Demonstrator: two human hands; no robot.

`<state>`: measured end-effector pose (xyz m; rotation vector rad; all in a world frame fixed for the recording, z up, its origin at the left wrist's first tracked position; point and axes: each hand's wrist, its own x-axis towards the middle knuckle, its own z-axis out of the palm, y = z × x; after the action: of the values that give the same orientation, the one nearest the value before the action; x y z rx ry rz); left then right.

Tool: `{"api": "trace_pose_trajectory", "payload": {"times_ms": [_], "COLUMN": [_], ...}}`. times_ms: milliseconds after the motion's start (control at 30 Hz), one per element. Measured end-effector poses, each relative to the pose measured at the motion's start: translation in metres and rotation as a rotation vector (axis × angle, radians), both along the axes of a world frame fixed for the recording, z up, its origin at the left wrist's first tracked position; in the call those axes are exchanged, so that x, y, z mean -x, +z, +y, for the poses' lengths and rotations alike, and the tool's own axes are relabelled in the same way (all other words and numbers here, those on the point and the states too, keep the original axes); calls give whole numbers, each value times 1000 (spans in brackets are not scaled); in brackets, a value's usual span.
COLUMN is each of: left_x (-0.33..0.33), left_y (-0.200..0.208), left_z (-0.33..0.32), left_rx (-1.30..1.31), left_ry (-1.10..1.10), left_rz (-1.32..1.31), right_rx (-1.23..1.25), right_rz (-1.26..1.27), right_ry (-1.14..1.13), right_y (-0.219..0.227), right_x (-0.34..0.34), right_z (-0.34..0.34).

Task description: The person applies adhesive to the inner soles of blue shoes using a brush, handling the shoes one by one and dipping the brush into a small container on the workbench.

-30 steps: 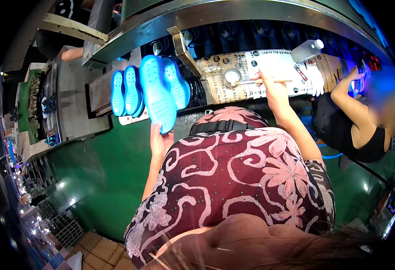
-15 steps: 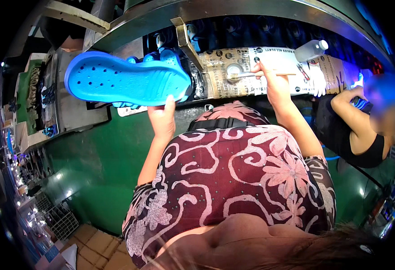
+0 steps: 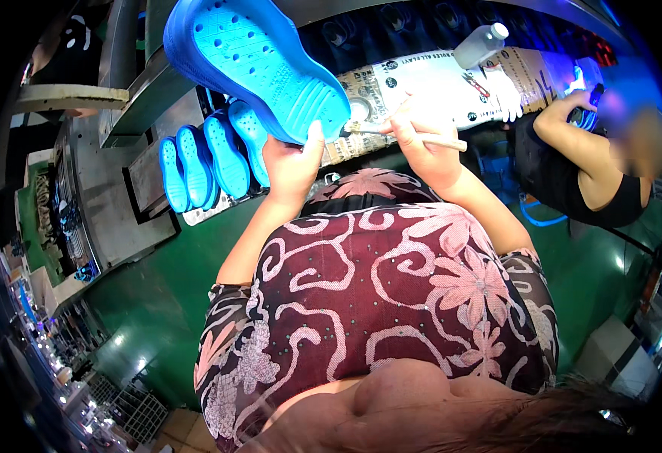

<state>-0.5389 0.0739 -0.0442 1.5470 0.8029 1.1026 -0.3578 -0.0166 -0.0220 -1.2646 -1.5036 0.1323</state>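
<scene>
A large bright-blue foam shoe sole [image 3: 252, 57], dotted with holes and ridged near its lower end, is tilted up in my left hand [image 3: 292, 167]. My thumb lies on its upper face and the other fingers are hidden beneath. My right hand [image 3: 427, 151] pinches a slim brush [image 3: 446, 142] with a pale handle. The brush's tip is beside the near end of the sole; whether they touch I cannot tell. Just behind that tip, a small round dish [image 3: 360, 109] rests on the paper-covered bench, partly hidden by the sole.
Several smaller blue soles [image 3: 184, 166] lie side by side left of my left hand. A translucent bottle [image 3: 479, 47] and a white glove [image 3: 504, 94] are on the bench [image 3: 414, 75]. A metal post [image 3: 142, 98] stands at left. Another person [image 3: 588, 166] works at right.
The sole has swung upward and to the right in my left hand, uncovering the smaller soles. The brush has moved from the dish to the sole's near end. The view has shifted.
</scene>
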Motion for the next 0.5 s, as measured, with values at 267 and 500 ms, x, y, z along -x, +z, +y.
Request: {"api": "trace_pose_trajectory", "payload": {"times_ms": [267,500], "left_x": [-7,-7], "left_y": [4,3], "left_z": [-1,-1], "left_rx": [-54,-91], "left_ry": [-26,-33], "left_rz": [64,87], "right_rx": [-9,-33], "right_rz": [-149,-171], "right_ry": [-75,-19], "right_y": [-5,4], "right_x": [-6,-3], "right_z": [0,5]}}
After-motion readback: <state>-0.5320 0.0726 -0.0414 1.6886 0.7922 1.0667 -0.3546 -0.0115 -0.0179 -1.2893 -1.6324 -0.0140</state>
